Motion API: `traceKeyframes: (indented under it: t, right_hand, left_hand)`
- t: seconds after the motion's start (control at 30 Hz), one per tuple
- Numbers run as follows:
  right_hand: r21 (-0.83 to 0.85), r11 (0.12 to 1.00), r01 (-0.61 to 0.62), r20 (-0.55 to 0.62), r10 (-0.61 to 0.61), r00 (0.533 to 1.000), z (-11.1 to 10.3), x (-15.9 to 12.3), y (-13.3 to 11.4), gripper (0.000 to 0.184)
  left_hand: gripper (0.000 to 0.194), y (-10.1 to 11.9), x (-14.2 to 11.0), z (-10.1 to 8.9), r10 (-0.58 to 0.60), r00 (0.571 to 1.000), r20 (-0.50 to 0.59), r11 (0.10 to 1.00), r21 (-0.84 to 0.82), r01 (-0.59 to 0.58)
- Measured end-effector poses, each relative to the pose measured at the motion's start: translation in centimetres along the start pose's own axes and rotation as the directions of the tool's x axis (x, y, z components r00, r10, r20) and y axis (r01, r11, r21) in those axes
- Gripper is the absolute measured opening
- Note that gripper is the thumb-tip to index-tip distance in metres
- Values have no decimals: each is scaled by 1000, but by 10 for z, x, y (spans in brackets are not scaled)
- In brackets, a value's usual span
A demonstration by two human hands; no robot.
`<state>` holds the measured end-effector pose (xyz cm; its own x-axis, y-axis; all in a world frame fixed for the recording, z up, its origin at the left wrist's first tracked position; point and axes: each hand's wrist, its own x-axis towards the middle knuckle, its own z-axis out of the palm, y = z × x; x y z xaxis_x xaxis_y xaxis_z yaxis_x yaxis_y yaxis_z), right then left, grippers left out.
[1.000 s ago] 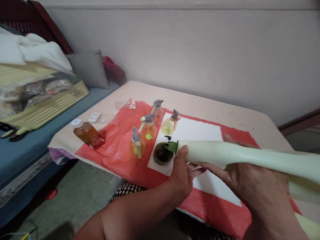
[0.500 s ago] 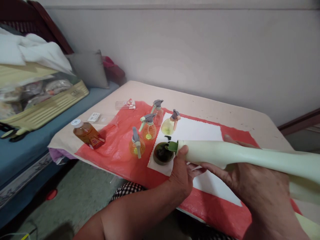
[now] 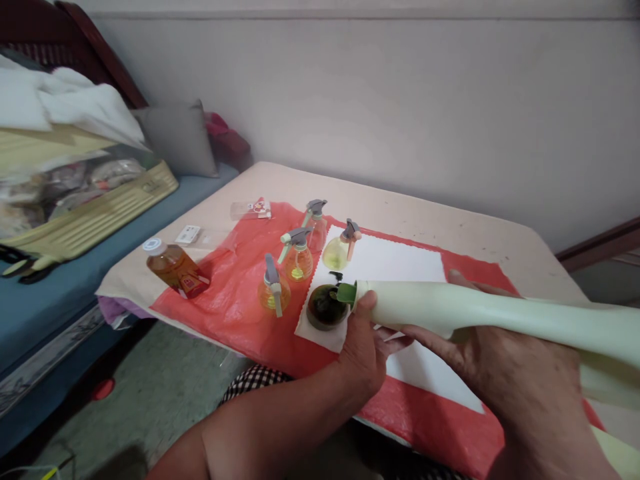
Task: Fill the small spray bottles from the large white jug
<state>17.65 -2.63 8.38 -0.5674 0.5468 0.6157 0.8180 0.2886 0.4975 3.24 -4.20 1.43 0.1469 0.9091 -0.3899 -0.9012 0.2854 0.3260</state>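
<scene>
A long pale green plastic container lies nearly level across the right side, its far end cut off by the frame. My left hand is closed on its narrow front end, thumb on the near side. Farther back, my right hand grips it from below, some fingers hidden behind it. From the front opening a dark green piece sticks out over the rim of a round bowl. Dark, shiny contents fill the bowl, which stands on a white sheet. A small dark scrap lies just behind it.
Several spray bottles with grey tops, one a yellowish spray bottle, stand left of and behind the bowl. A capped amber bottle leans at the left on red plastic sheeting. A small white box and a clear pack lie beyond.
</scene>
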Motion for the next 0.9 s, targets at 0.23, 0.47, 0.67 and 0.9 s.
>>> traceKeyframes:
  t: [0.23,0.47,0.67,0.9]
  right_hand:
    - [-21,1000,5,1,-5,1000,0,-1,0,94]
    - [-7,1000,-2,6,2,1000,0,-1,0,93]
    - [0,1000,17,-19,-17,1000,-1,0,0,90]
    - [-8,1000,0,4,0,1000,0,0,0,93]
  left_hand:
    - [69,0,0,0,-9,1000,-7,1000,0,9]
    - [68,0,0,0,-1,1000,-1,1000,-10,1]
    - [68,1,0,1,-10,1000,-12,1000,-7,10]
    - [70,1,-1,1,-7,1000,-24,1000,-1,7]
